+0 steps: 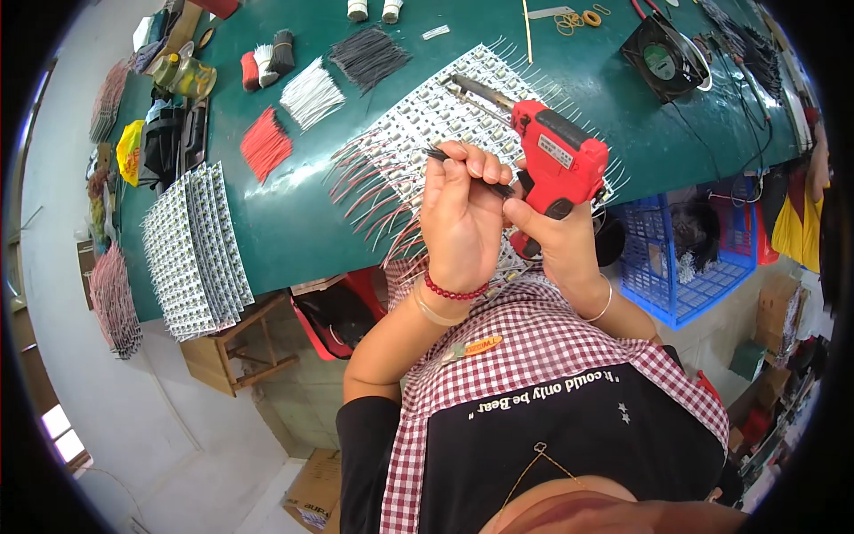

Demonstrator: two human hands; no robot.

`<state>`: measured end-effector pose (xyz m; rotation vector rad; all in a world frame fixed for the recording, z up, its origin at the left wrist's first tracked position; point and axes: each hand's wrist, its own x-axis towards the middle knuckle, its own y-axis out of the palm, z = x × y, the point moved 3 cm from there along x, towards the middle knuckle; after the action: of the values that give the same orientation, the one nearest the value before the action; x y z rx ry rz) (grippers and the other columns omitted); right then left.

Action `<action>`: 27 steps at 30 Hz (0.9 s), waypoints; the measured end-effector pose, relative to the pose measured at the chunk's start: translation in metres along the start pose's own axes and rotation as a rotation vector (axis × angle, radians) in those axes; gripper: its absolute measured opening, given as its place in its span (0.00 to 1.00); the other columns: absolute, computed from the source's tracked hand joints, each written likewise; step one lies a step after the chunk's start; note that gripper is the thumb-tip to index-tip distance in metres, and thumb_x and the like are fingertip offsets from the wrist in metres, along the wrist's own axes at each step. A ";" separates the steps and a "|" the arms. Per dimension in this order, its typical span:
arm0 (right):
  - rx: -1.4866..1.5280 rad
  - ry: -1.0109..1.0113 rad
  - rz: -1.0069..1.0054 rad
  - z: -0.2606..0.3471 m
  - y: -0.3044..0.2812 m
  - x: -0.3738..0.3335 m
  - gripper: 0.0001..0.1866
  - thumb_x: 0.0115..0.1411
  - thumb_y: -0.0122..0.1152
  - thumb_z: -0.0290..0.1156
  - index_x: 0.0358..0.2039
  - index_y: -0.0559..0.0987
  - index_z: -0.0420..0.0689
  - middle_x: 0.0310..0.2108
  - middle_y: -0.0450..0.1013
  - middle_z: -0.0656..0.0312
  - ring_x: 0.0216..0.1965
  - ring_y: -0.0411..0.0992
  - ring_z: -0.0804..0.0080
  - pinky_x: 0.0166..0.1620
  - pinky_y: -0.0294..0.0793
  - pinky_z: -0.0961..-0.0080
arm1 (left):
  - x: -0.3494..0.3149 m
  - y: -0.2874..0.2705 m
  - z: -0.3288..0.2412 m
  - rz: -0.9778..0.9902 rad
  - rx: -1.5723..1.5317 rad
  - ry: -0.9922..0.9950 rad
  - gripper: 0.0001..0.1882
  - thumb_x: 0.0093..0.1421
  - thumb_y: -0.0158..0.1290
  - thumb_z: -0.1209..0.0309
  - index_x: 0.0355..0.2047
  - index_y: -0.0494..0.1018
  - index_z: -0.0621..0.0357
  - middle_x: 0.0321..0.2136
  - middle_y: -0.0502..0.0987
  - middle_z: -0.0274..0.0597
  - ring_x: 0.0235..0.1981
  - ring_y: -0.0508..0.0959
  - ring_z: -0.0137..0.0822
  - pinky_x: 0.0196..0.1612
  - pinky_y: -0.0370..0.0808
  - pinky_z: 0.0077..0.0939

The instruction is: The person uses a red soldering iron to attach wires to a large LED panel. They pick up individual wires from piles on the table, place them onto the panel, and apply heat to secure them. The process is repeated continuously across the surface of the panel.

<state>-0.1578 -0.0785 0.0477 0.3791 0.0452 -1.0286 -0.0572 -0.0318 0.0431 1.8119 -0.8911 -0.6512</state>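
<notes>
My left hand (461,218) is closed around a small bundle of short black wires (502,189), whose ends stick out on both sides of the fingers. My right hand (569,249) grips a red soldering gun (556,156) with a dark barrel pointing away to the upper left. Its thumb lies close to the bundle's right end. Beneath both hands a panel of small white circuit boards (418,120) lies on the green table (302,209). Red and white wires fringe the panel's near left edge, and pale wires stick out along its far right edge.
Piles of red wires (266,144), white wires (311,94) and black wires (369,59) lie to the far left. Stacked board panels (191,254) stand at the table's left edge. A black fan (660,58) sits far right, above a blue crate (680,298).
</notes>
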 end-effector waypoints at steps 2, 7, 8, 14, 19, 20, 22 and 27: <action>-0.057 0.000 0.004 -0.002 -0.004 0.001 0.10 0.53 0.66 0.24 0.35 0.76 0.40 0.28 0.72 0.69 0.29 0.69 0.83 0.32 0.70 0.83 | -0.005 0.005 0.001 -0.002 0.008 -0.036 0.04 0.69 0.41 0.68 0.39 0.62 0.53 0.31 0.64 0.34 0.35 0.66 0.29 0.43 0.69 0.29; -0.064 0.044 0.039 0.003 -0.006 0.002 0.14 0.54 0.64 0.23 0.41 0.73 0.37 0.29 0.73 0.66 0.29 0.72 0.80 0.33 0.72 0.82 | 0.000 0.000 -0.006 0.010 0.064 -0.019 0.05 0.70 0.40 0.68 0.39 0.63 0.55 0.30 0.66 0.35 0.32 0.68 0.29 0.39 0.70 0.25; -0.033 0.028 0.048 0.004 -0.006 0.002 0.15 0.55 0.64 0.23 0.42 0.72 0.37 0.29 0.73 0.66 0.29 0.72 0.79 0.33 0.72 0.81 | 0.002 -0.002 -0.010 0.025 0.099 -0.015 0.06 0.70 0.40 0.68 0.40 0.63 0.55 0.30 0.66 0.35 0.31 0.68 0.29 0.38 0.70 0.24; 0.001 0.007 0.089 0.004 0.001 0.002 0.20 0.57 0.62 0.23 0.49 0.68 0.34 0.30 0.74 0.62 0.29 0.74 0.75 0.32 0.73 0.80 | -0.001 -0.003 -0.011 -0.032 0.111 -0.067 0.05 0.69 0.41 0.69 0.40 0.64 0.57 0.30 0.68 0.36 0.31 0.69 0.28 0.36 0.69 0.23; 0.041 -0.027 0.028 0.005 0.001 0.004 0.17 0.57 0.62 0.25 0.45 0.72 0.36 0.29 0.75 0.63 0.27 0.73 0.78 0.27 0.72 0.82 | 0.003 -0.001 -0.013 -0.093 0.125 -0.087 0.05 0.69 0.41 0.70 0.39 0.63 0.59 0.28 0.68 0.36 0.27 0.68 0.27 0.32 0.68 0.22; -0.025 0.018 0.023 0.004 0.001 0.002 0.15 0.57 0.63 0.27 0.43 0.73 0.37 0.28 0.74 0.64 0.26 0.73 0.80 0.27 0.71 0.82 | 0.002 -0.002 -0.019 -0.116 0.281 -0.099 0.05 0.69 0.41 0.71 0.39 0.63 0.59 0.26 0.67 0.35 0.26 0.67 0.26 0.30 0.67 0.20; -0.161 0.063 -0.024 0.010 -0.012 0.003 0.11 0.57 0.63 0.29 0.39 0.76 0.39 0.27 0.74 0.67 0.25 0.71 0.83 0.25 0.70 0.84 | 0.002 -0.002 -0.029 -0.100 0.580 -0.120 0.04 0.67 0.43 0.71 0.37 0.64 0.59 0.23 0.65 0.32 0.22 0.63 0.23 0.27 0.63 0.17; -0.291 0.043 0.085 0.037 -0.019 0.003 0.17 0.53 0.69 0.36 0.38 0.75 0.42 0.29 0.73 0.66 0.33 0.69 0.80 0.38 0.72 0.78 | -0.008 -0.001 -0.015 0.114 1.286 -0.082 0.05 0.65 0.42 0.76 0.33 0.64 0.65 0.18 0.67 0.36 0.19 0.67 0.25 0.23 0.65 0.21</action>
<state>-0.1769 -0.1021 0.0763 0.1366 0.2130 -0.9137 -0.0504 -0.0167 0.0479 2.7954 -1.6670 0.0112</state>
